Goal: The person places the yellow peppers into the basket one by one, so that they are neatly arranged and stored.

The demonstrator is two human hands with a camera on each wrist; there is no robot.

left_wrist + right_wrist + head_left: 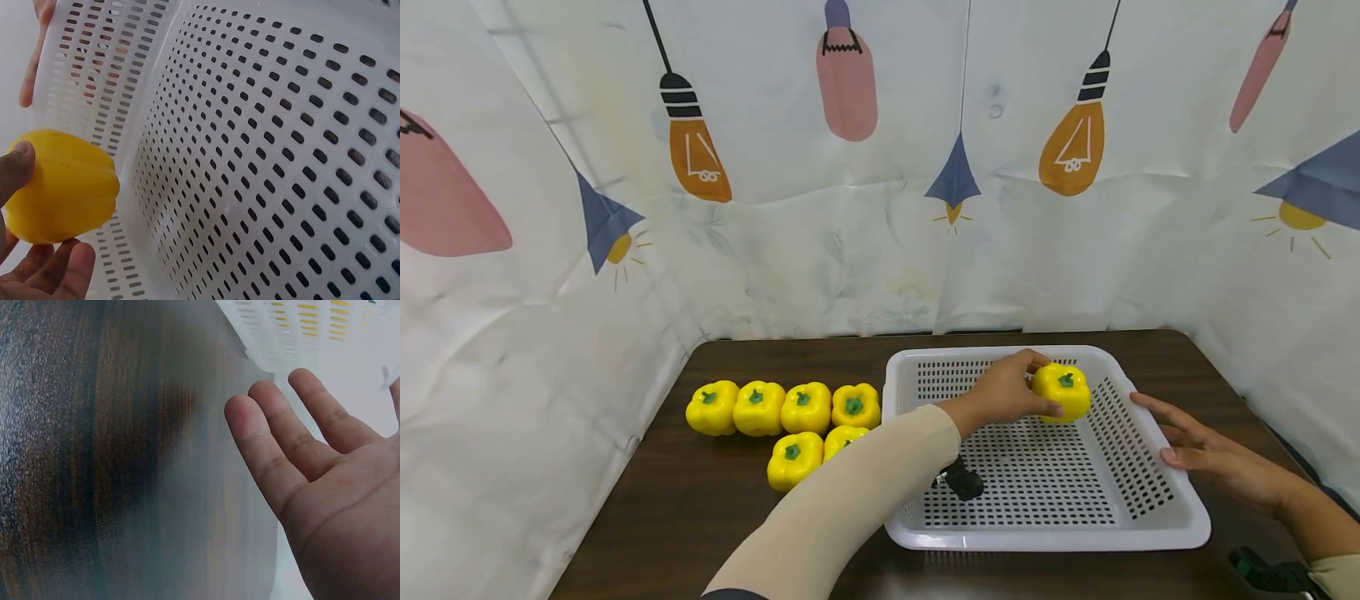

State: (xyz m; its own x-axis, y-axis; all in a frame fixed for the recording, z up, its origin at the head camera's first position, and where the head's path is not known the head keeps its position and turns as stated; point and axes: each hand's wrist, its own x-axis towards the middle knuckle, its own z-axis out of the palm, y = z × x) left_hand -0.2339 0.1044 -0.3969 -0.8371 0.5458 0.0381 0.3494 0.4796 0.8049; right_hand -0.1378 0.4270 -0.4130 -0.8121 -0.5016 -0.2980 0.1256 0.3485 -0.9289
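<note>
My left hand (1006, 390) grips a yellow bell pepper (1065, 390) with a green stem, inside the back right part of a white perforated basket (1045, 540). In the left wrist view the thumb lies on one side of the bell pepper (62, 187) and the fingers curl under the other. At the basket's right rim is my right hand (1225, 462), its thumb and a fingertip by the edge. The right wrist view shows that hand's fingers (281, 425) extended and spread, with nothing held in them.
Several more yellow bell peppers (758, 408) lie in two rows left of the basket, partly hidden by my left sleeve (857, 492). A dark brown wooden table (647, 517) carries everything. Behind and beside it hangs a white patterned cloth (850, 267).
</note>
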